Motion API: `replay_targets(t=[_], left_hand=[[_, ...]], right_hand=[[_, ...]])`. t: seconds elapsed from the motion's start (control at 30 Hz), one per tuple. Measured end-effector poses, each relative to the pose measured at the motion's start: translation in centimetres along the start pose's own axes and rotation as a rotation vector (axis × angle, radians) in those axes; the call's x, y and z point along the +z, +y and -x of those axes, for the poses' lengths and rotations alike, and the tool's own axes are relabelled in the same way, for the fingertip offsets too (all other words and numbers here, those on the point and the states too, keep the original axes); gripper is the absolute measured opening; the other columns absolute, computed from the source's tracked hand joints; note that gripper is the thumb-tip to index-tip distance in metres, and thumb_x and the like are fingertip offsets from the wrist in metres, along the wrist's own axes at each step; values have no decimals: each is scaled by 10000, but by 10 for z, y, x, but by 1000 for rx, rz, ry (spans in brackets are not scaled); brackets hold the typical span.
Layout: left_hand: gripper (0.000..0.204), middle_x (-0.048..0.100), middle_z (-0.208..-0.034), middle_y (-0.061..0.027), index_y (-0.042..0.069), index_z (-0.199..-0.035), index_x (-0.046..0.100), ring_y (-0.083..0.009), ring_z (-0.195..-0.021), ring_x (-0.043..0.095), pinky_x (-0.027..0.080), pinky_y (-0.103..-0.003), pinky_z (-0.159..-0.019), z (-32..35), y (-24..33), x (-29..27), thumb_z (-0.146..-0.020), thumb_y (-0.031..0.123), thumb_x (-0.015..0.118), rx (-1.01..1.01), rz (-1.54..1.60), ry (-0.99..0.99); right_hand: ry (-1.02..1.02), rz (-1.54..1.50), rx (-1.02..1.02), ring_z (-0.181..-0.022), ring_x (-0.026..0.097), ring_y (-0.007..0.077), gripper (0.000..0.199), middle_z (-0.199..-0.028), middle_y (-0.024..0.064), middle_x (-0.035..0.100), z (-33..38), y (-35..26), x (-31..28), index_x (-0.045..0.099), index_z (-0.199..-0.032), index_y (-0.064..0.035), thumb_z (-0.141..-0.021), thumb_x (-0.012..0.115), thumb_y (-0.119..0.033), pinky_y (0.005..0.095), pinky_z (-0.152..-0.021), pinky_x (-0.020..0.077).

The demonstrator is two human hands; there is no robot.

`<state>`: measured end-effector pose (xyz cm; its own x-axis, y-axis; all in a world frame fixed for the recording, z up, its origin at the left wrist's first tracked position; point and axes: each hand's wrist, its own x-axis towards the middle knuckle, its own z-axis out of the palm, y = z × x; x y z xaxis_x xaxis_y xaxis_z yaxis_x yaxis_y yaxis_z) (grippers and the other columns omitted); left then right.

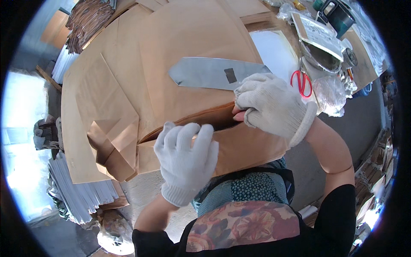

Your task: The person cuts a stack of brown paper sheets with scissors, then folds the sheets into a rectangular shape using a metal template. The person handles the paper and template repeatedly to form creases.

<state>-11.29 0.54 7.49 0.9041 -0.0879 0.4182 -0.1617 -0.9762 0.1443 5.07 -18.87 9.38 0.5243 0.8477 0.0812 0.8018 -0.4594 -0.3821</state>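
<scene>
Tabletop point(70, 132), hands point(185, 147) point(274, 105) curled over paper point(246, 145)

Workshop, paper stacks point(90, 22), worktable point(364, 64), scissors point(302, 73)

Gloved fingers point(186, 136) at an open brown paper bag point(242, 144)

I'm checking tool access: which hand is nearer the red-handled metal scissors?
Right. The white-gloved right hand is just lower left of the scissors, at the folded brown paper; the white-gloved left hand is farther left and lower.
</scene>
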Motion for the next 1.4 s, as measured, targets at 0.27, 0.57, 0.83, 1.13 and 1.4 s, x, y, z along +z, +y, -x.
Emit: replay_targets(t=[0.27,0.57,0.83,1.13,1.4], left_hand=[[231,684,-1008,-163,52,-981,701,-369,-940,694,556,-519,-843,27,38,26,-956,269,626,15,115,-1084],[376,658,-1346,-137,113,-1323,646,-310,-1236,626,500,-412,-1058,-90,47,117,-992,280,579,352,-107,-888],[492,641,-1413,-126,120,-1441,603,-290,-1280,616,473,-393,-1079,-56,8,170,-1004,342,563,397,140,-751],[445,758,-1025,-97,1,-1077,773,-158,-993,677,534,-324,-910,-140,-71,118,-873,397,771,-638,947,-1162],[467,736,-961,-250,-40,-979,736,-411,-914,711,560,-488,-871,-113,-53,154,-966,394,563,-72,206,-820]], right_hand=[[247,-80,0,-990,673,322,246,-1029,101,698,21,12,19,703,-1028,-60,-784,726,-76,442,-975,518],[312,84,363,-994,666,340,72,-1047,113,689,95,114,100,726,-885,-114,-868,658,-130,445,-880,541],[517,-716,467,-1393,529,391,430,-1413,195,630,114,43,119,658,-1361,-40,-934,621,-12,425,-1185,404],[287,-135,358,-1454,489,378,517,-1508,166,585,112,44,138,634,-1428,-102,-939,721,-247,522,-1257,301],[117,168,73,-1519,414,302,555,-1579,72,526,123,7,159,630,-1443,-258,-904,728,-339,524,-1291,257]])
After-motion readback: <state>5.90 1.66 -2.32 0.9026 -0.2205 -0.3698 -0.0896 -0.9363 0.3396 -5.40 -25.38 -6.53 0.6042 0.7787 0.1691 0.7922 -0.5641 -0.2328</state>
